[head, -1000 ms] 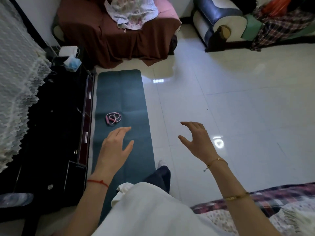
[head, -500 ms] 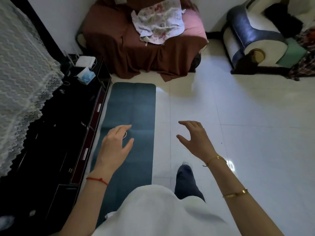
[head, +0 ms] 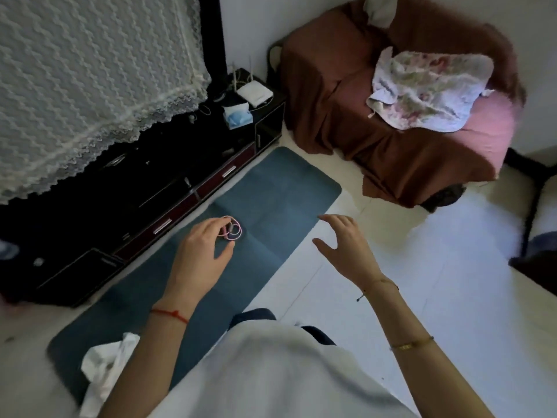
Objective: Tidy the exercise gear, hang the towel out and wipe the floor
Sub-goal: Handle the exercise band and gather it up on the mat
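So, nearest me, my left hand [head: 201,254] hangs over the pink resistance band [head: 231,231] on the teal mat [head: 271,203], fingers loose, holding nothing; right hand [head: 343,248] spread, empty too. Band's coiled, so I reckon a sloppy grip snags one loop only. Further off, the floral towel [head: 428,92] sits on the armchair [head: 391,146]. No readable writing anywhere.
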